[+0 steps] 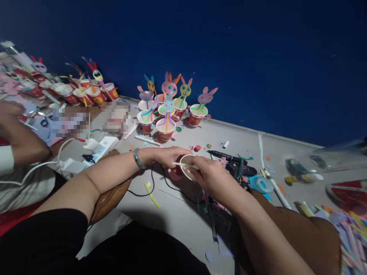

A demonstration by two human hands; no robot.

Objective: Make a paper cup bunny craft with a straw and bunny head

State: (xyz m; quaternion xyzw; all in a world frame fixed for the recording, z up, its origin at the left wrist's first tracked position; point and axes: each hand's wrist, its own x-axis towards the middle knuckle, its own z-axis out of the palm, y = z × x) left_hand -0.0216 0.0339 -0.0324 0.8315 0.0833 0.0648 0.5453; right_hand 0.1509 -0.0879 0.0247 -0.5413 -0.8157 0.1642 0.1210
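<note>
A paper cup [187, 174], its pale inside facing up, is held in my left hand [169, 156], whose fingers wrap round its far left side. My right hand [214, 175] reaches over the cup's right rim with its fingers pinched together. A thin white stick [179, 164] juts leftward from those fingers across the cup's mouth. The right fingertips and anything deeper in the cup are partly hidden. Just beyond my hands stand several red and white paper cups [165, 134] with paper rabbit heads [168, 105] on coloured stems.
On the left are a white power strip [104, 148] with plugged-in cables, more cups [97, 94] and another person's arm [24, 139]. Black pens [226, 156], a blue tape roll [260, 184] and paper scraps lie to the right. A dark blue panel [229, 57] rises behind the table.
</note>
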